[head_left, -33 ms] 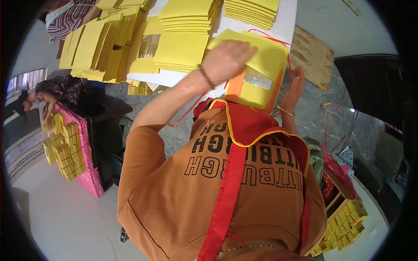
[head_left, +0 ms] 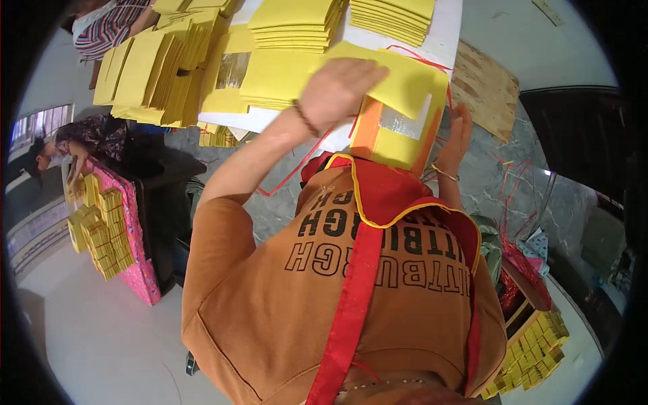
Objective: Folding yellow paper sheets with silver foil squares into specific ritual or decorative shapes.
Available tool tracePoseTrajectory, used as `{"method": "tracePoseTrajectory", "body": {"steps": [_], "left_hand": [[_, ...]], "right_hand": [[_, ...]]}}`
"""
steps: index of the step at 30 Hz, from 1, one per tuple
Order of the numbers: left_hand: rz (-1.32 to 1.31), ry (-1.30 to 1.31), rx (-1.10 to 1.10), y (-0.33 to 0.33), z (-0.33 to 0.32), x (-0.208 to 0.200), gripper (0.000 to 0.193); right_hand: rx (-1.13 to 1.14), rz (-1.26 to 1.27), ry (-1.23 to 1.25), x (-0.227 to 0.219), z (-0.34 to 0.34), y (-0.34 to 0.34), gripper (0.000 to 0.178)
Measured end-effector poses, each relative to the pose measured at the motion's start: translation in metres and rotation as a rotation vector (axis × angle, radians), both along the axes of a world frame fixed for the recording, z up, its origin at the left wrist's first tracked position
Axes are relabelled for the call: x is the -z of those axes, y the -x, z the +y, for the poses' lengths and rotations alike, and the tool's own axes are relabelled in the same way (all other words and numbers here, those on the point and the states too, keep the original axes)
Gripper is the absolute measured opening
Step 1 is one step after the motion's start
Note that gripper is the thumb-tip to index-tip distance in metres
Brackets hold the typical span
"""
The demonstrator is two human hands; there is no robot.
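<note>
My left hand (head_left: 342,86), beaded band at the wrist, lies over a yellow paper sheet (head_left: 405,84) with its fingers stretched across the top; its thumb is hidden. The sheet sits at a slant and covers part of a silver foil patch (head_left: 401,123) on the yellow and orange paper (head_left: 391,150) beneath. That paper lies at the table's near edge, close to my red apron (head_left: 388,192). Beside its right edge my right hand (head_left: 459,138) stands upright, open, a bangle on the wrist. Whether it touches the paper I cannot tell.
Stacks of yellow paper (head_left: 290,74) cover the white table (head_left: 442,27), and red string (head_left: 418,57) crosses its right part. A wooden board (head_left: 482,91) is at right. Another person (head_left: 91,145) works at left by a pink-covered table (head_left: 138,270) with yellow bundles.
My left hand has shifted a little left, and the slanted yellow sheet has moved left with it, baring more of the foil's right side. My right hand looks the same.
</note>
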State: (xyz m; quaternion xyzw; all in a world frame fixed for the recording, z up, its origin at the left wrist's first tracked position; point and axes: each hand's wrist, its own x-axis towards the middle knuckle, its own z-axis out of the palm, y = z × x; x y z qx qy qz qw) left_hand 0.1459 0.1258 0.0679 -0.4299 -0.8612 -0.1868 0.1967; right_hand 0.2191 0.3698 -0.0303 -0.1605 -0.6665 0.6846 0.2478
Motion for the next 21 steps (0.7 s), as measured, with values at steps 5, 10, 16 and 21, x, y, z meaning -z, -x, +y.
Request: {"method": "tracePoseTrajectory", "body": {"steps": [5, 10, 16, 21], "left_hand": [[-0.018, 0.156, -0.210, 0.008, -0.097, 0.004, 0.045], [-0.071, 0.270, -0.283, 0.009, -0.145, 0.046, 0.049], [-0.175, 0.301, -0.297, 0.005, -0.150, 0.073, 0.060], [-0.205, 0.361, -0.349, -0.010, -0.144, 0.099, 0.071]], "right_hand": [[-0.170, -0.077, -0.094, 0.019, 0.002, -0.007, 0.031], [-0.203, -0.079, -0.049, 0.027, -0.002, -0.009, 0.029], [-0.218, -0.137, -0.097, 0.030, 0.002, -0.010, 0.026], [-0.230, -0.115, -0.258, 0.037, 0.006, -0.012, 0.026]]}}
